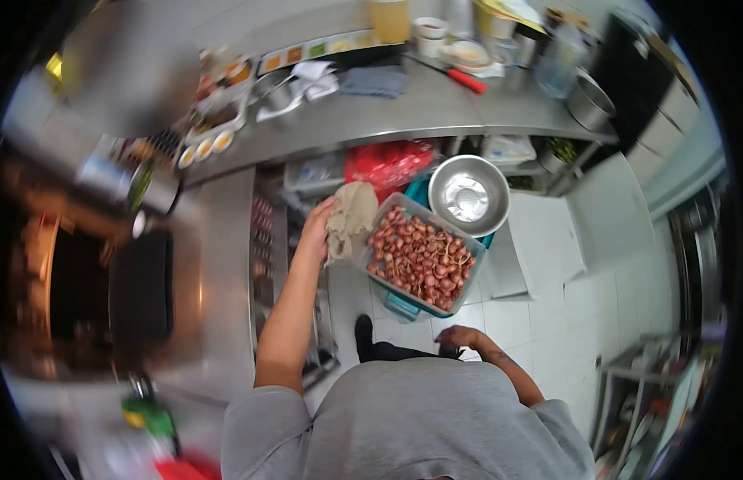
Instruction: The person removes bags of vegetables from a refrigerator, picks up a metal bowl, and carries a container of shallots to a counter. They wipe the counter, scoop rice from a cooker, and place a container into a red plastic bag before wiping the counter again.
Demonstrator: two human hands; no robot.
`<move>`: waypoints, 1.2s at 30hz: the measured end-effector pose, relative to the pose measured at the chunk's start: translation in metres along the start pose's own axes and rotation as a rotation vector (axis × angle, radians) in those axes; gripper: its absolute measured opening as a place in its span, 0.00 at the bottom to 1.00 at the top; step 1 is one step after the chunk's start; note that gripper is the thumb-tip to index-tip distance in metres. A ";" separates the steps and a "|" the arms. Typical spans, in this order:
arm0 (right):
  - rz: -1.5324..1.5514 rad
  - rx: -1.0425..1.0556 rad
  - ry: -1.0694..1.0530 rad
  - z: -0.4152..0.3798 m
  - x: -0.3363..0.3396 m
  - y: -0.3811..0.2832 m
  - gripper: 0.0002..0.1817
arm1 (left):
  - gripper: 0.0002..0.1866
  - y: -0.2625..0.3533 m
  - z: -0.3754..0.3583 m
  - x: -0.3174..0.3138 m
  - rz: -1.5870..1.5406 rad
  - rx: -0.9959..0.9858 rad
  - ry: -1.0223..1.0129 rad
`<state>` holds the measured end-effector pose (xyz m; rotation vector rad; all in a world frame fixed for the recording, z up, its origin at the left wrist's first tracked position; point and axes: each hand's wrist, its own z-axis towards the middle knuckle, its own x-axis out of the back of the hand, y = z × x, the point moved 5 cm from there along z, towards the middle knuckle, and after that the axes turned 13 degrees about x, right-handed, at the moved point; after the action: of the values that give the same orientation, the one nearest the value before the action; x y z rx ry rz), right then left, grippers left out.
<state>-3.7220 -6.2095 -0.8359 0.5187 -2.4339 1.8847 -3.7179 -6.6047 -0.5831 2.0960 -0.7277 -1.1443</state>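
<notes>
Below worktop edge (403,120), left hand (317,228) up, fingers clenched on beige cloth (351,218) hanging over rim of clear tub of shallots (419,260). Right hand (459,338) low by waist, grip unclear. Risk: cloth snags rim, tips tub, shallots roll over white tiled floor (547,304). Steel bowl (468,194) beside tub. Cramped steel kitchen, cluttered worktop.

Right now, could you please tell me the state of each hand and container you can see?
left hand: raised, gripping a crumpled cloth
right hand: low by the waist, grip unclear
clear tub: open, full of shallots
metal bowl: upright, looks empty
</notes>
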 end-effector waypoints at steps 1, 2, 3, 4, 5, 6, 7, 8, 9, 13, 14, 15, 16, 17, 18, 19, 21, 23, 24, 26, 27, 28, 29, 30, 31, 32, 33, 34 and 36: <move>0.380 -0.116 0.078 -0.008 0.016 -0.043 0.21 | 0.18 -0.012 -0.023 -0.005 -0.044 -0.035 0.007; 0.478 -0.139 0.105 -0.011 0.033 -0.083 0.20 | 0.19 -0.032 -0.038 -0.001 -0.102 -0.061 -0.027; 0.581 -0.167 0.141 -0.013 0.046 -0.118 0.20 | 0.19 -0.046 -0.062 -0.009 -0.132 -0.088 0.036; 0.532 -0.078 0.177 -0.012 0.058 -0.149 0.22 | 0.19 -0.062 -0.083 -0.025 -0.161 -0.110 0.091; 0.486 0.009 0.219 -0.011 0.067 -0.177 0.23 | 0.19 -0.077 -0.101 -0.038 -0.192 -0.127 0.141; 0.469 0.110 0.264 -0.006 0.074 -0.205 0.22 | 0.18 -0.098 -0.111 -0.038 -0.234 -0.138 0.203; 0.452 0.203 0.304 -0.002 0.075 -0.231 0.22 | 0.18 -0.113 -0.125 -0.049 -0.195 -0.167 0.191; 0.451 0.286 0.360 0.005 0.070 -0.263 0.18 | 0.17 -0.129 -0.141 -0.060 -0.163 -0.196 0.183; 0.449 0.375 0.414 0.010 0.065 -0.286 0.15 | 0.16 -0.142 -0.157 -0.070 -0.126 -0.230 0.177; 0.233 0.372 0.346 0.047 0.029 -0.275 0.05 | 0.12 -0.158 -0.232 -0.085 0.250 -0.458 0.521; 0.280 0.418 0.334 0.043 0.022 -0.285 0.05 | 0.12 -0.162 -0.250 -0.073 0.296 -0.501 0.647; 0.327 0.456 0.321 0.038 0.014 -0.289 0.05 | 0.12 -0.168 -0.267 -0.063 0.187 -0.502 0.651; 0.319 0.502 0.341 0.035 0.010 -0.291 0.05 | 0.12 -0.174 -0.286 -0.052 0.072 -0.500 0.651; 0.328 0.459 0.337 0.031 0.004 -0.292 0.05 | 0.12 -0.182 -0.305 -0.043 -0.046 -0.497 0.648; 0.331 0.414 0.333 0.027 -0.001 -0.297 0.05 | 0.13 -0.187 -0.326 -0.040 -0.115 -0.507 0.680; 0.329 0.369 0.325 0.024 -0.008 -0.299 0.05 | 0.12 -0.195 -0.344 -0.035 -0.058 -0.492 0.718; 0.339 0.360 0.310 0.025 -0.030 -0.300 0.07 | 0.12 -0.214 -0.380 -0.031 0.057 -0.463 0.792; 0.397 0.359 0.320 0.029 -0.060 -0.306 0.09 | 0.11 -0.235 -0.412 -0.034 0.182 -0.404 0.932; 0.390 0.377 0.345 0.030 -0.075 -0.307 0.10 | 0.11 -0.243 -0.428 -0.035 0.304 -0.362 1.005; 0.378 0.333 0.347 0.029 -0.100 -0.302 0.10 | 0.12 -0.252 -0.451 -0.052 0.348 -0.345 0.967; 0.375 0.311 0.359 0.027 -0.108 -0.298 0.10 | 0.13 -0.257 -0.459 -0.056 0.520 -0.302 0.952; 0.286 0.355 0.322 0.024 -0.114 -0.297 0.12 | 0.15 -0.264 -0.467 -0.059 0.691 -0.257 0.929; 0.146 0.371 0.189 0.015 -0.123 -0.301 0.13 | 0.16 -0.271 -0.473 -0.061 0.855 -0.204 0.897; 0.005 0.382 0.054 0.003 -0.129 -0.304 0.14 | 0.18 -0.277 -0.476 -0.057 0.833 -0.159 0.859; -0.138 0.391 -0.083 -0.010 -0.135 -0.307 0.15 | 0.19 -0.283 -0.476 -0.051 0.811 -0.117 0.822; -0.188 0.366 -0.219 -0.022 -0.144 -0.306 0.17 | 0.21 -0.287 -0.474 -0.052 0.787 -0.075 0.788; -0.235 0.337 -0.357 -0.038 -0.157 -0.303 0.18 | 0.20 -0.284 -0.473 -0.055 0.813 -0.142 0.847; -0.280 0.311 -0.493 -0.052 -0.168 -0.301 0.20 | 0.19 -0.277 -0.469 -0.057 0.841 -0.213 0.905; -0.037 0.159 -0.481 -0.069 -0.173 -0.305 0.20 | 0.16 -0.256 -0.465 -0.080 0.996 -0.429 1.137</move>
<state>-3.4882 -6.1677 -0.5684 1.1367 -2.5115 2.1551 -3.3094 -6.2587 -0.5369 1.3296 -0.6782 0.4190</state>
